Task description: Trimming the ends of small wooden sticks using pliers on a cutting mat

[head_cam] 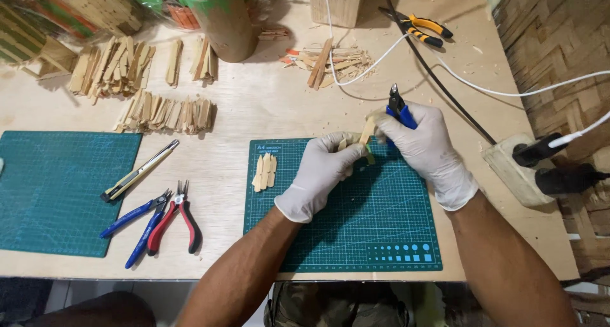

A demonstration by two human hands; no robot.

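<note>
Nearest the body, the left hand (318,174), in a white glove, pinches the lower end of a small pale wooden strip (367,131) over the dark green gridded cutting mat (375,232); the strip's long axis runs up and slightly rightward from that grip; just right of it the gloved right hand (427,150) is closed round blue-handled flush cutters (399,108), whose tip points up, beside the strip's upper end; left of the grip, three cut strips (265,172) lie on the mat; beyond, wood piles (165,114) cross the bench (254,92).

Bare mat (356,232) lies open below the hands; cut sticks (264,172) crowd its left edge, cables (445,86) the right
</note>
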